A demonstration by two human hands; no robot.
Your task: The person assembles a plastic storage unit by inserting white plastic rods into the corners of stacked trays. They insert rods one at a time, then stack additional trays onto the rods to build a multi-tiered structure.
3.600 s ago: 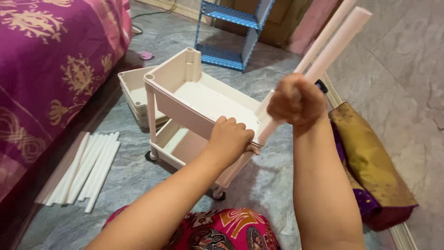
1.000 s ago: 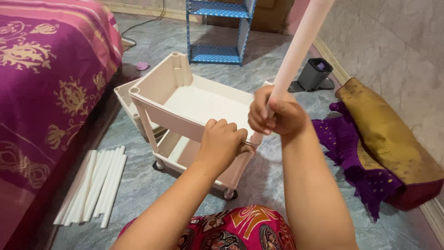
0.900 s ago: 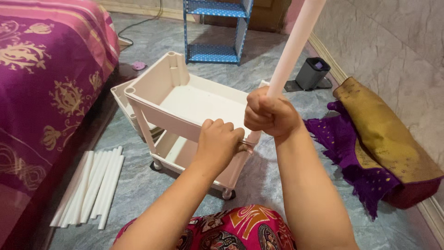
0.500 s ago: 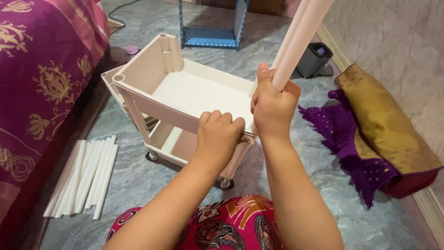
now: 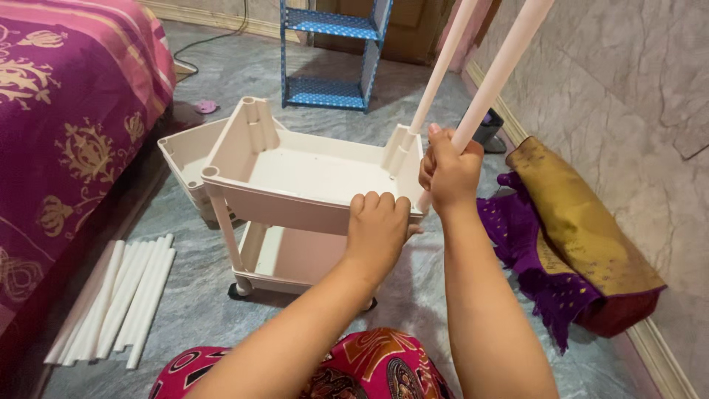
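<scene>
At the cart's near right corner, the socket is hidden behind the right hand (image 5: 448,174), whose fingers are wrapped tightly around a smooth white plastic tube (image 5: 496,77) cut off at top. The left hand (image 5: 378,230) is curled over the cream plastic tray (image 5: 295,174) rim.

left hand (image 5: 378,229) gripping cart tray (image 5: 295,210) rim | right hand (image 5: 448,171) wrapped round white tube (image 5: 496,77) | spare tubes (image 5: 122,299) on floor
</scene>
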